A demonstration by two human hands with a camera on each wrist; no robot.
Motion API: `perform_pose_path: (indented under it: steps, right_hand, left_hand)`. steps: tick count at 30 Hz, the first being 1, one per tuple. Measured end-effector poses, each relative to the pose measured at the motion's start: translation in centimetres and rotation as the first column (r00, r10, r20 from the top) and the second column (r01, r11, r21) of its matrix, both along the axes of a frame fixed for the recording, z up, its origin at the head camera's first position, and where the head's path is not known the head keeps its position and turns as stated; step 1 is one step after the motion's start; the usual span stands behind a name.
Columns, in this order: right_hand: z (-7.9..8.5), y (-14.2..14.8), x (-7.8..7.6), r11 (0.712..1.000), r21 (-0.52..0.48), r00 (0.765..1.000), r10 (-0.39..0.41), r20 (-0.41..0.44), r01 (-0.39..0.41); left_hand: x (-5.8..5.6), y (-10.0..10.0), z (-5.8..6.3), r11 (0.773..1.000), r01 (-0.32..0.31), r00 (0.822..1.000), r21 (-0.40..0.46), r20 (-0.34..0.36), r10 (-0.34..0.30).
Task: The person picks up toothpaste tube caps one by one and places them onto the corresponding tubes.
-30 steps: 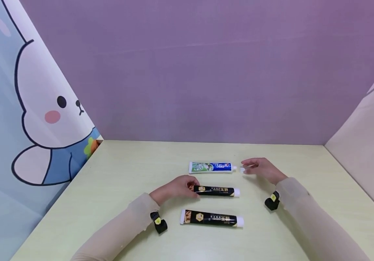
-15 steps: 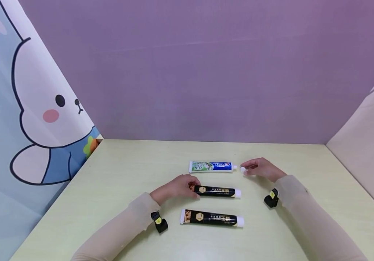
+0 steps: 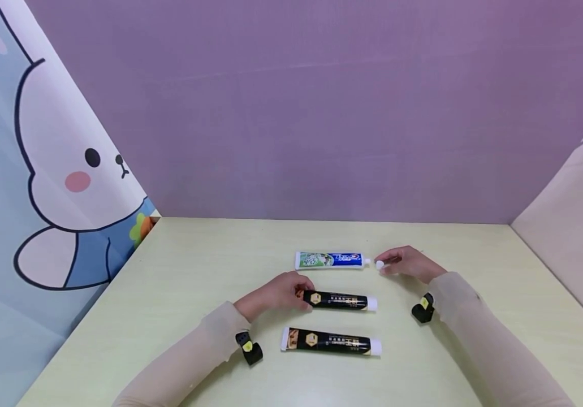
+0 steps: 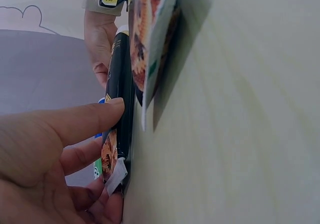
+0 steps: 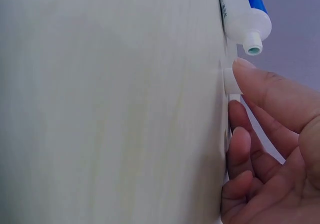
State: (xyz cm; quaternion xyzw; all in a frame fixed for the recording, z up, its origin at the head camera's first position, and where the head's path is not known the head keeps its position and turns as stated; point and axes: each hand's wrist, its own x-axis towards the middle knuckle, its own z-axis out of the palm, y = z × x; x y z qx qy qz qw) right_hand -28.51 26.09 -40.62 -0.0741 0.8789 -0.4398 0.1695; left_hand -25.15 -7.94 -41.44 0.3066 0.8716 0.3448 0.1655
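Note:
Three toothpaste tubes lie roughly parallel on the table. My left hand (image 3: 282, 290) grips the tail end of the middle black toothpaste tube (image 3: 339, 300); the left wrist view shows the thumb on top of it and fingers along its far side. At the back lies a blue-and-green toothpaste tube (image 3: 329, 260), its bare nozzle (image 5: 253, 48) pointing right. Just right of that nozzle, my right hand (image 3: 409, 263) pinches a small white cap (image 3: 380, 264) by the fingertips, close to the tabletop and apart from the tube.
Nearest the front lies another black toothpaste tube (image 3: 332, 341) with its white cap on, untouched. The pale wooden table (image 3: 210, 254) ends at a purple backdrop (image 3: 322, 113). A rabbit-printed cloth (image 3: 67, 169) hangs on the left, and a pale cloth (image 3: 576, 226) on the right.
The white cap has turned a little in my right fingertips, so its round end shows more. Both hands otherwise stay nearly still; the view shifts slightly.

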Motion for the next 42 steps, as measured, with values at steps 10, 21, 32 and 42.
perform_pose_path:
  steps: [10,21,32,42]
  right_hand:
    - [-0.1,-0.1,0.1,1.000,0.024,1.000,0.006,-0.017,-0.006]
    - [0.3,-0.4,0.3,0.998,0.058,0.999,0.010,-0.035,-0.008]
    - [0.4,-0.4,0.3,0.998,0.063,1.000,0.003,-0.031,-0.002]
    - [0.1,-0.1,0.4,0.999,0.047,0.999,0.023,-0.038,-0.021]
  left_hand:
    - [0.3,-0.1,0.2,1.000,-0.002,1.000,-0.017,-0.004,0.002]
    - [0.1,-0.1,0.2,1.000,-0.021,0.999,0.002,0.041,0.021]
    - [-0.2,-0.5,0.3,1.000,-0.012,0.997,0.029,0.076,0.010]
    - [-1.1,-1.3,0.5,0.994,-0.025,0.992,0.102,0.128,0.012]
